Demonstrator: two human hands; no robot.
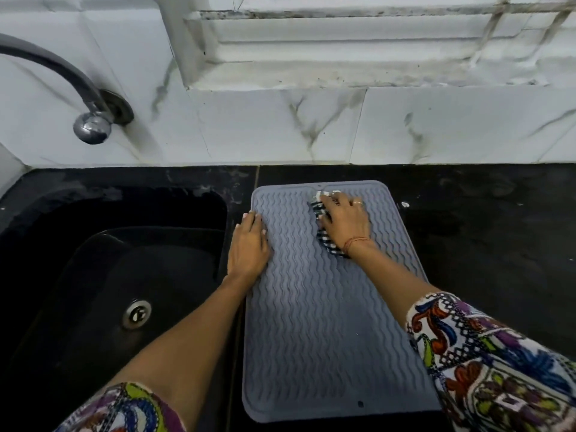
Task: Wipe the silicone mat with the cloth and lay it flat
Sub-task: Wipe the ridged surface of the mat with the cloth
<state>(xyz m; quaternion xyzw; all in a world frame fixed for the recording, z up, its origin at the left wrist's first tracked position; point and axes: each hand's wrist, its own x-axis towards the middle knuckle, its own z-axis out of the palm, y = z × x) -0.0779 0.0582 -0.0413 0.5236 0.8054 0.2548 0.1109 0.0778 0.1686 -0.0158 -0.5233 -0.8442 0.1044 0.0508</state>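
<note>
Grey silicone mat [314,307] lies flat on the black counter [483,244] right of the sink [118,260], left hand [249,244] spread open pinning its left edge so it won't slide, right hand [344,222] pressing the checked cloth [324,238] near its far end, wiping.

Wall: white marbled tiles [436,129], 12 o'clock.
Window: grimy sill [343,76], 12 o'clock.
Counter: black stone [498,232], 3 o'clock.
Sink: black basin [93,232], 9 o'clock.
</note>
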